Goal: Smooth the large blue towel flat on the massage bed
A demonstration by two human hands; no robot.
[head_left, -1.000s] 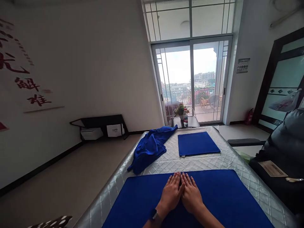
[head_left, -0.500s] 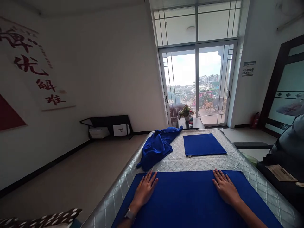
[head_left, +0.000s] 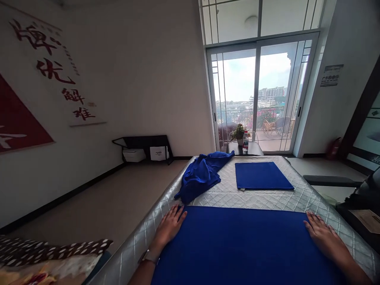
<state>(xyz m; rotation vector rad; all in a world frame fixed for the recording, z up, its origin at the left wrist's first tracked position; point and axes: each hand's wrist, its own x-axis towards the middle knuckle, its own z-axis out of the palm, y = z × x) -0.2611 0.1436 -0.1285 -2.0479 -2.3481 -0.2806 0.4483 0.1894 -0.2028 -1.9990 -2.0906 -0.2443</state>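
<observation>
Both hands lie palm down with fingers loosely spread: the left hand [head_left: 170, 225] over the left edge of the spread blue cloth [head_left: 243, 245], near its far corner, and the right hand [head_left: 326, 239] at the opposite far corner. The cloth lies flat between them on a quilted silver bed [head_left: 208, 200]. A band [head_left: 151, 256] circles the left wrist.

Just beyond the left fingertips, a crumpled blue cloth [head_left: 200, 174] crowds the far edge of the spread one; whether the two touch is hard to make out. A smaller blue cloth [head_left: 263, 176] lies flat ahead, between the hands' lines, a pale tag at its near edge. Past it, ahead of both hands, a small table [head_left: 253, 149] holds a potted plant [head_left: 238, 132] and a bottle [head_left: 245, 141], before a glass sliding door [head_left: 233, 91].

Left of the left hand is a spotted cushion [head_left: 71, 249]; farther off on that side, a black rack [head_left: 145, 140] stands against the wall. Beyond the right hand, a dark chair [head_left: 350, 208] bears a tan card [head_left: 368, 219].

Counted: three blue cloths, one plant, one bottle, two white boxes [head_left: 134, 155] on the rack.
</observation>
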